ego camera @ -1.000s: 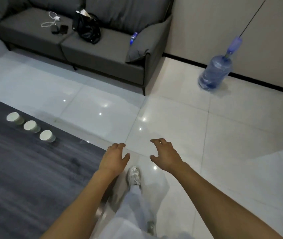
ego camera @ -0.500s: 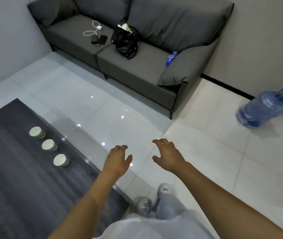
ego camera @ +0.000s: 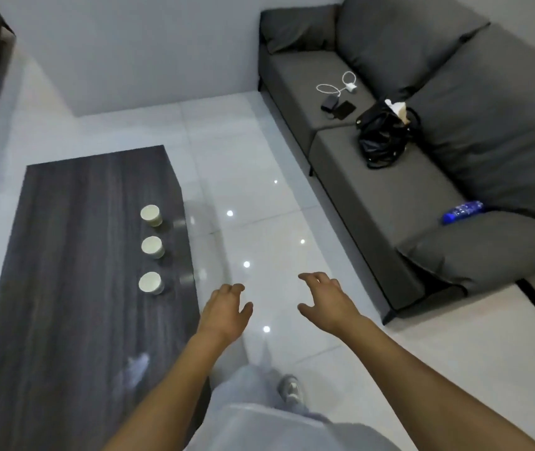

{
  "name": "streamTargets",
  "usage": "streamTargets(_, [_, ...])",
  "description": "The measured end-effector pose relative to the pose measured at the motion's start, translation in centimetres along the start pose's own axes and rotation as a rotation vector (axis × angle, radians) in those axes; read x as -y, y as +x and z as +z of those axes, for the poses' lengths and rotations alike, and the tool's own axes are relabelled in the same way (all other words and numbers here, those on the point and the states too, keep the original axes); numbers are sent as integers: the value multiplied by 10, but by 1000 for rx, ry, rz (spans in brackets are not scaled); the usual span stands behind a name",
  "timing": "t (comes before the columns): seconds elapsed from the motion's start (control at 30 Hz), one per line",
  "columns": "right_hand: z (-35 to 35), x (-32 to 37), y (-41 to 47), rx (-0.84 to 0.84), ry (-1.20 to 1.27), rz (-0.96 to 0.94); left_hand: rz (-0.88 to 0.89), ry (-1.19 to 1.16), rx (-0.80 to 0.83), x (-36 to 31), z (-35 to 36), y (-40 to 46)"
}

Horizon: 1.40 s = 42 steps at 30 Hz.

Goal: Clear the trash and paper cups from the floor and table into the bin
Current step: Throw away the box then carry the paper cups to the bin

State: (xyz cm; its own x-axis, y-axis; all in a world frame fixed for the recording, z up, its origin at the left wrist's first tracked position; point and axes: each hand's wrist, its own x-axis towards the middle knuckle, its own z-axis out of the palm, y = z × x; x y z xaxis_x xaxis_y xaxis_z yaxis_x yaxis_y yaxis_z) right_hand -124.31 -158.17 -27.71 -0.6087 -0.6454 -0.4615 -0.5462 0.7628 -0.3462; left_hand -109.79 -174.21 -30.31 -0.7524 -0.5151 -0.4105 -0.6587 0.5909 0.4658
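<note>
A glossy white tiled floor (ego camera: 259, 196) runs between a grey sofa (ego camera: 422, 177) and a dark wood tabletop (ego camera: 74, 255). Three paper cups (ego camera: 151, 247) stand in a row running away from the person along its right edge, ahead and left of the left hand (ego camera: 225, 312), which is nearer than the right hand (ego camera: 326, 302). Both hover loosely open, holding nothing. No bin shows.

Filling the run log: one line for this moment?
phase: approach | left hand: open, empty | right hand: open, empty | cups: three on table | bin: unseen
</note>
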Motion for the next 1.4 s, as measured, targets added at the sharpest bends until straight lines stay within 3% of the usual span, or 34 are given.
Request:
streamTargets(0.47, [-26, 154, 198, 193, -159, -411, -386, -138, -188, 95, -80, 86])
streamTargets(0.77, [-22, 261, 298, 300, -270, -574, -612, -249, -255, 171, -142, 130])
streamTargets(1.13, [19, 369, 406, 611, -654, -858, -1056, -508, -207, 215, -140, 170])
streamTargets(1.4, [69, 421, 454, 739, -863, -1011, -1265, -671, -253, 236, -124, 189])
